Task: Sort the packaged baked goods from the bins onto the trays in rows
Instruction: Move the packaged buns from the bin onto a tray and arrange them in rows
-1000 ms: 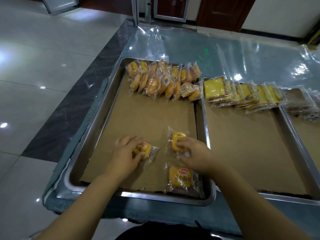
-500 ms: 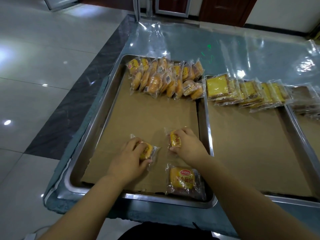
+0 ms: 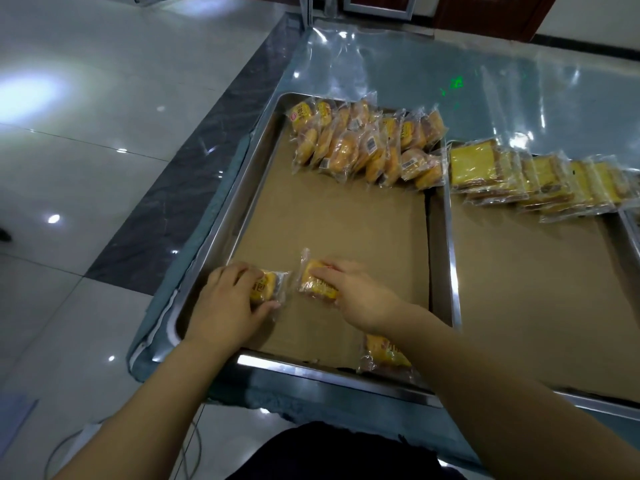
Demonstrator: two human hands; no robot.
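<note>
A steel tray (image 3: 239, 188) lined with brown card lies at the table's left end. My left hand (image 3: 225, 306) grips a wrapped yellow bun (image 3: 265, 287) near the tray's front left. Just to its right, my right hand (image 3: 360, 296) holds a second wrapped bun (image 3: 313, 280) flat on the card. A third wrapped bun (image 3: 382, 355) lies at the tray's front edge, partly hidden under my right forearm. A row of wrapped buns (image 3: 363, 143) stands along the tray's far edge.
A second lined tray (image 3: 453, 271) adjoins on the right, with a row of wrapped yellow cake slices (image 3: 519, 178) along its far edge. The edge of another tray (image 3: 632, 226) shows at far right. Shiny plastic sheeting (image 3: 415, 71) covers the table. Tiled floor lies left.
Both hands have slid leftward across the card with their buns. My right forearm now covers part of the front bun.
</note>
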